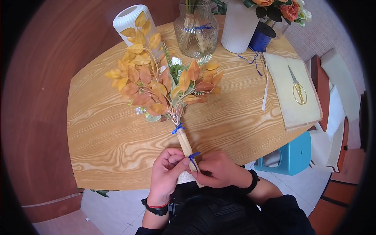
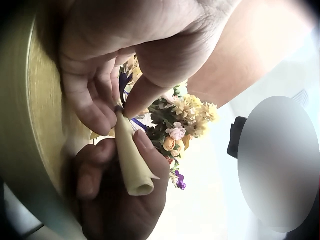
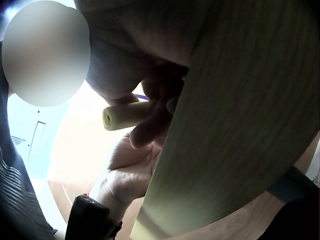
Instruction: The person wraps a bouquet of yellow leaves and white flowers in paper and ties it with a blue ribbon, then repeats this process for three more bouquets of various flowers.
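Note:
A bouquet (image 1: 156,86) of orange and yellow leaves with small white flowers lies over the table, its stems pointing toward the person. Cream paper (image 1: 184,143) wraps the stems; one blue ribbon bow (image 1: 178,128) sits at its top. Lower down, a second blue ribbon (image 1: 192,156) is tied around the wrap. My left hand (image 1: 169,170) pinches the wrapped stems right at this lower ribbon, thumb against fingers. Just below, my right hand (image 1: 223,170) grips the wrap from the other side. The rolled paper end (image 2: 139,187) sticks out past the right thumb in the left wrist view.
Along the back stand a white vase (image 1: 131,19), a ribbed glass vase (image 1: 196,35) and a tall white vase (image 1: 239,29). A blue ribbon spool (image 1: 261,37) is beside them. Gold-handled scissors (image 1: 299,92) lie on cream paper sheets (image 1: 290,113). A blue stool (image 1: 293,154) stands below the table edge.

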{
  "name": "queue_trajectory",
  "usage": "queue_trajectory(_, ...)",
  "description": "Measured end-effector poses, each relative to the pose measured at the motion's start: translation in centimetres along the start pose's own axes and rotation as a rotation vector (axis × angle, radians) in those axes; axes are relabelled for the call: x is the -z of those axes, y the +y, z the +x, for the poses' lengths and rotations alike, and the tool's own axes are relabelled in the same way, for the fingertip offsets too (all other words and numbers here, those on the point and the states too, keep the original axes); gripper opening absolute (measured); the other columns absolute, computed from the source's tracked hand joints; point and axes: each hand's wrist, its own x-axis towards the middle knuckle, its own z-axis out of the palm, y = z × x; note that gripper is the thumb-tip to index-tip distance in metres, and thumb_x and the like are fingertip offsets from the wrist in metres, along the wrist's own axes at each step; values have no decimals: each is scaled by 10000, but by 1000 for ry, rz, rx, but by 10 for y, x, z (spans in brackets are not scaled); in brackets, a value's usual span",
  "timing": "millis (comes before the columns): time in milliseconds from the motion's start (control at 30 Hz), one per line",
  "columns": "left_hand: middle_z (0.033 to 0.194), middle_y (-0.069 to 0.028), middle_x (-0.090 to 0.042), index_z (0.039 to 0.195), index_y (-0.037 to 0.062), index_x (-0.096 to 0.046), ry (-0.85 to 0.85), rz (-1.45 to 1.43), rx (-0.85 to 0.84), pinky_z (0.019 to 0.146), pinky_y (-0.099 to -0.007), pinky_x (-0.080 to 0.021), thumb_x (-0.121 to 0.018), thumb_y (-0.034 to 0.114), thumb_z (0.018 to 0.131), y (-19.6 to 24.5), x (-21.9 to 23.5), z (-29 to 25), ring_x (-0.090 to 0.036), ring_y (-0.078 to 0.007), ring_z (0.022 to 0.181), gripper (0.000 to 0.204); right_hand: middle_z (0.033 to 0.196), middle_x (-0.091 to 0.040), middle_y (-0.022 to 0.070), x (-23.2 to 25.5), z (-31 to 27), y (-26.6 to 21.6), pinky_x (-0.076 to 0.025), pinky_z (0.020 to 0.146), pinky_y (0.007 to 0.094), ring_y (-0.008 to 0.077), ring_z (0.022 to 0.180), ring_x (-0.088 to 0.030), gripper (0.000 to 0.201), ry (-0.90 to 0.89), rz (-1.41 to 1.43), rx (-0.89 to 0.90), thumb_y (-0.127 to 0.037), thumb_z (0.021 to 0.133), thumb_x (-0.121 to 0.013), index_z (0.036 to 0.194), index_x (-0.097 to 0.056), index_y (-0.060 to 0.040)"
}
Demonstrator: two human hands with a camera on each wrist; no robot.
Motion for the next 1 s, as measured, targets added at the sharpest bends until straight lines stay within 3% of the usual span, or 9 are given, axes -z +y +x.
queue_trajectory(300,906,-101,-676,1078,-28,-555,-23,-65,17,685,-285,-542,-581,-1,946,1,0,1,-649,-150,752,138,511,-481,96,0,-2,3,-406,457,425,300,474,-525,336,10,58,-29,-213,834,-666,572,-506,-77)
queue_trajectory(767,925,-78,-680,1106,-34,-600,-14,64,-8,687,-253,-514,-599,1,938,-1,1,-3,-628,-123,760,171,512,-487,78,1,-1,0,-384,439,398,275,460,-524,380,16,46,2,-266,851,-691,565,-520,-85)
queue_trajectory(1000,928,-64,-666,1085,-27,-593,-47,100,12,678,-247,-508,-608,7,937,0,0,-6,-609,-105,765,152,530,-512,90,5,2,-8,-382,440,385,271,465,-535,344,46,148,-100,-232,887,-658,603,-564,-62)
